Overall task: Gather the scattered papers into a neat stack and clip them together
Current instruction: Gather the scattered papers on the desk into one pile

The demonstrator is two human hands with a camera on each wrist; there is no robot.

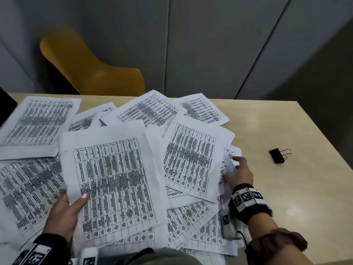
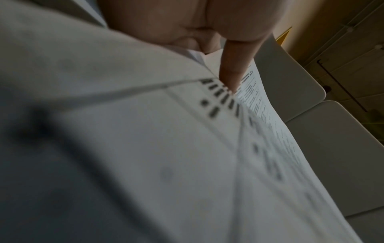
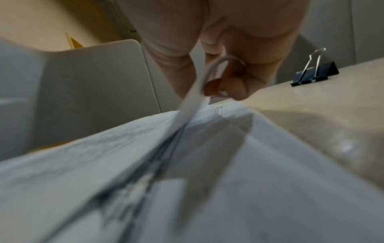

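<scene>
The left hand (image 1: 64,215) pinches the near-left edge of one printed sheet (image 1: 112,180), thumb on top, and lifts it off the heap. The right hand (image 1: 239,172) has its fingers curled round the curled-up corner of another sheet (image 1: 191,159), on the side of the heap towards the binder clip (image 1: 277,155); the right wrist view shows that corner bowed between thumb and fingers.

The scattered papers (image 1: 34,184) overlap at all angles across the table (image 1: 305,188), from its far edge to the near one (nothing squared yet, I judge). The black clip lies alone on bare table, well apart from the heap on the right hand's side. A yellow chair (image 1: 91,67) stands beyond the table.

Risks, as I see it: pulling by single corners could crease or tear the thin sheets, and dragging both together could sweep loose pages off the near edge.
</scene>
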